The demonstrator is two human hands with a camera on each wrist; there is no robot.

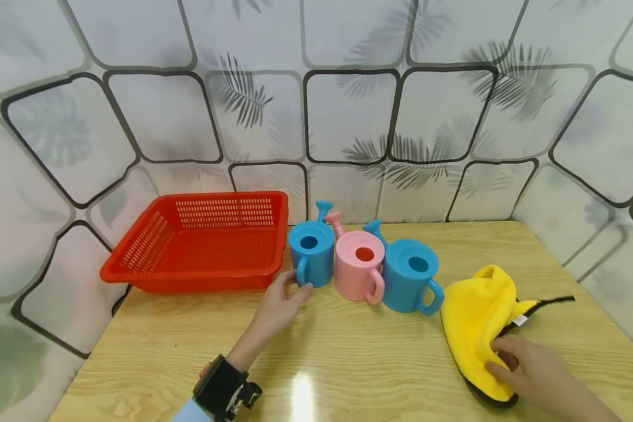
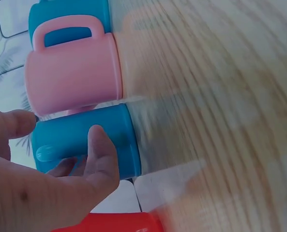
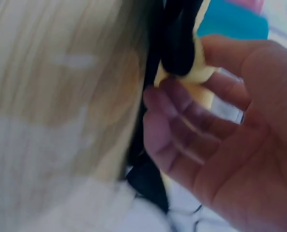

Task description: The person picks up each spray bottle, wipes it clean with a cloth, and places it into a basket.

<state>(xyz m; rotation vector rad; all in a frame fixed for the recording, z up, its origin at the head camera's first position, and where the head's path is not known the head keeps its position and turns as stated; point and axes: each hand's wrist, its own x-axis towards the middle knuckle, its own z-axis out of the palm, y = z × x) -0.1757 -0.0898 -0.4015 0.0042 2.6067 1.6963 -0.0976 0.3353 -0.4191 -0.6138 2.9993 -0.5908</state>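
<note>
My left hand [image 1: 283, 300] is at the handle of the leftmost blue toy watering can [image 1: 322, 266], fingers and thumb spread on either side. In the left wrist view, a fingertip lies against the can's side, and the thumb [image 2: 22, 123] stands away from the handle. A pink watering can [image 1: 350, 281] and another blue watering can [image 1: 401, 287] stand beside it in a row. To the right, my right hand [image 1: 533, 369] pinches the near edge of a soft yellow cloth piece [image 1: 472, 316] with black trim and a strap. Its full shape is unclear.
A red plastic basket [image 1: 195, 281] with slotted walls stands left of the cans, close to the leftmost one. Patterned wall covering [image 1: 348, 117] rises behind the wooden table [image 1: 358, 357] and at both sides. The black strap [image 1: 556, 300] trails to the right.
</note>
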